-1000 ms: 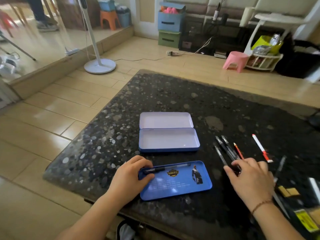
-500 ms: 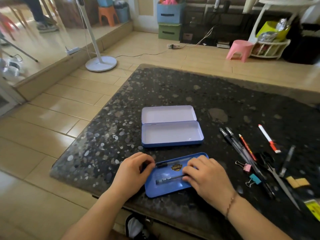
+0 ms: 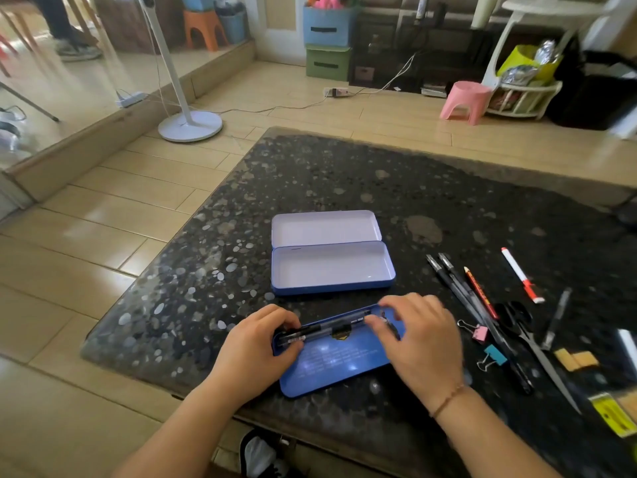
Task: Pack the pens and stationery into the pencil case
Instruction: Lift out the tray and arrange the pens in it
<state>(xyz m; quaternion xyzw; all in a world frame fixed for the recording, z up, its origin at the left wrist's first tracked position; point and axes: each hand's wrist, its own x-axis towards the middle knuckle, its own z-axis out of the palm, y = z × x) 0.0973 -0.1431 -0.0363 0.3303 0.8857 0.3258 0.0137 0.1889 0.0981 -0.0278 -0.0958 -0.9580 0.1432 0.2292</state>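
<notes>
— Granite, is it, that table [image 3: 344,174]?

— Dark speckled stone, yes. Take the blue tray [image 3: 339,362] at the near edge as the mark. Just beyond it lies the open pencil case [image 3: 331,267], base and lid both pale inside. To the tray's right: binder clips [image 3: 481,334], black scissors [image 3: 524,331], black pens [image 3: 458,288], a red pencil [image 3: 481,293] and a white marker [image 3: 522,279]. Far past the tray, on the tiled floor, stand a white fan base [image 3: 190,125], a pink stool [image 3: 465,102] and stacked storage boxes [image 3: 327,43].

— And the hands?

— Both are on the tray, apart. The left hand [image 3: 255,346] curls over its left end, fingers bent onto the two pens [image 3: 324,331] lying along the far rim. The right hand [image 3: 418,336] arches over the right end, fingertips pinching the pens' other end.

— What differs from half a second ago?

— Then the two pens lay separately, one along the rim and one mid-tray under the right fingers. They are side by side at the far rim, and the right hand has shifted rightward, leaving the tray's middle bare. The case has not moved.
</notes>
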